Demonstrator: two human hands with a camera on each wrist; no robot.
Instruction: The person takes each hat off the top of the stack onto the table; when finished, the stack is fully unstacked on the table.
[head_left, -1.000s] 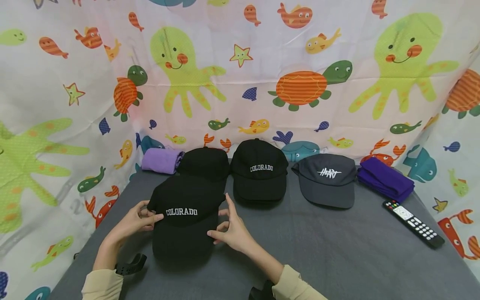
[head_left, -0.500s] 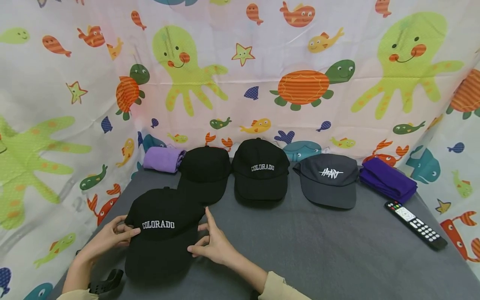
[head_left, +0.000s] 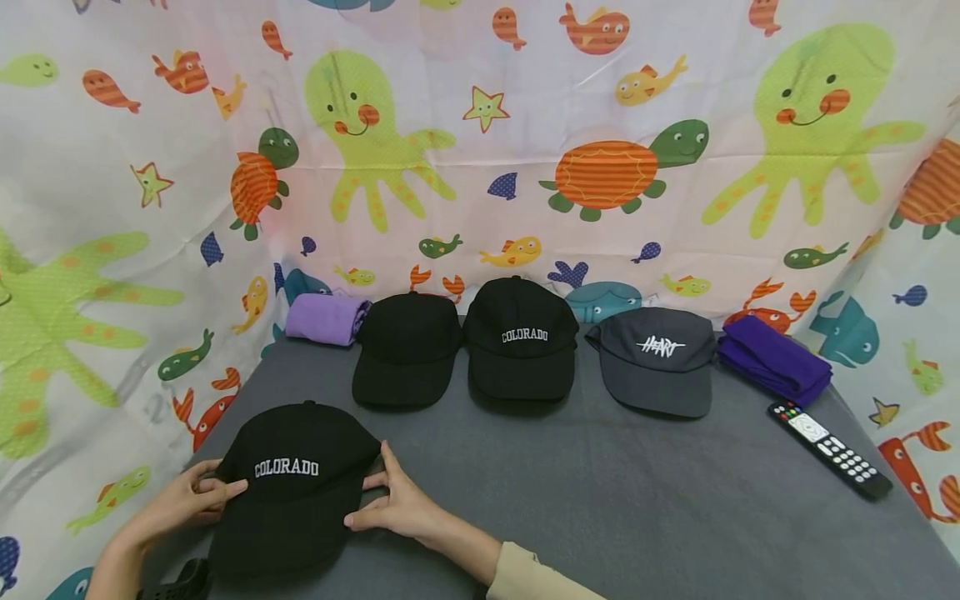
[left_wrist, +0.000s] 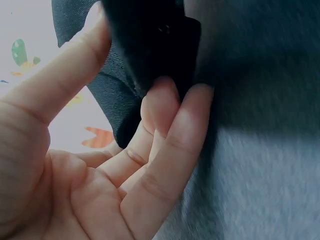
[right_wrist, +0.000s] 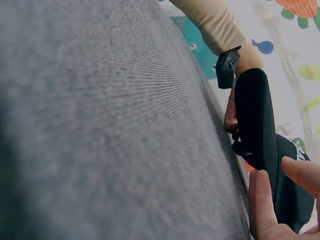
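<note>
A black baseball cap [head_left: 288, 521] with white COLORADO lettering is at the front left of the grey surface, brim toward me. My left hand [head_left: 176, 504] grips its left edge, thumb on the outside. In the left wrist view, the thumb of that hand [left_wrist: 125, 185] lies on one side of the dark cloth [left_wrist: 145, 40] and fingertips on the other. On the opposite edge, my right hand [head_left: 405, 500] pinches the cap between thumb and fingers. The right wrist view shows the brim [right_wrist: 255, 115] edge-on. Whether the cap touches the surface I cannot tell.
Along the back stand a plain black cap [head_left: 408, 350], another black COLORADO cap [head_left: 522, 367] and a dark grey cap [head_left: 656, 383]. Folded lilac cloth [head_left: 326, 319] lies at left, folded purple cloth [head_left: 774, 358] at right. A remote control [head_left: 831, 450] lies near the right edge.
Both hands have carried the COLORADO cap left and toward me. It no longer overlaps the plain black cap, whose brim now shows in full. The other things have stayed put.
</note>
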